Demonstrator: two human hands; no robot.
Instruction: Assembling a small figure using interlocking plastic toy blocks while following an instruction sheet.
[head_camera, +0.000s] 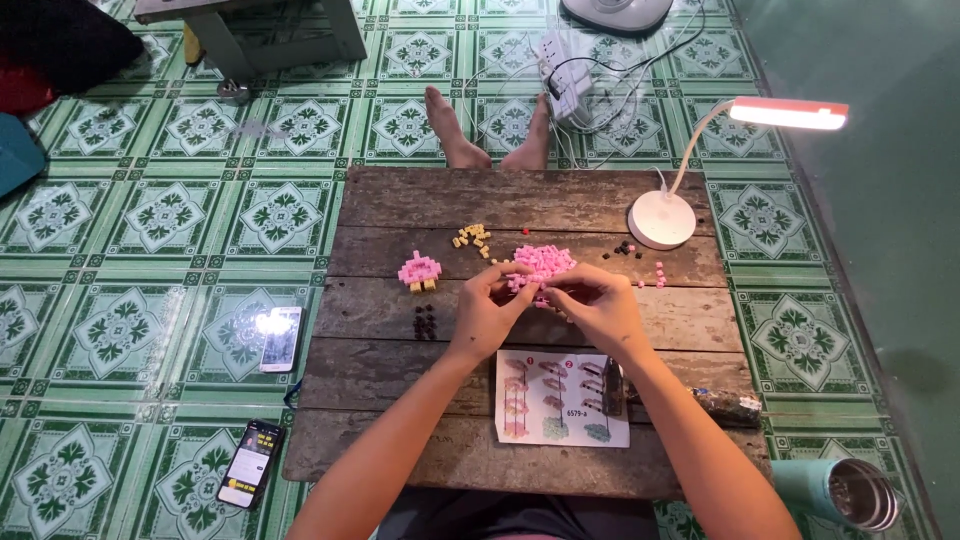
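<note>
While two phones (265, 400) are left lying on the green tiled floor (150, 220), a small pink block figure (419, 270) is parked on the wooden table (400, 200), with dark bits (425, 321) just in front of it. At mid-table the left hand (488, 312) and right hand (598, 306) are pinched shut together on some pink blocks (530, 287), held just in front of the pink pile (543, 260). An instruction sheet (562, 398) is laid near the wrists, and a white lamp (662, 218) is lit far right.
</note>
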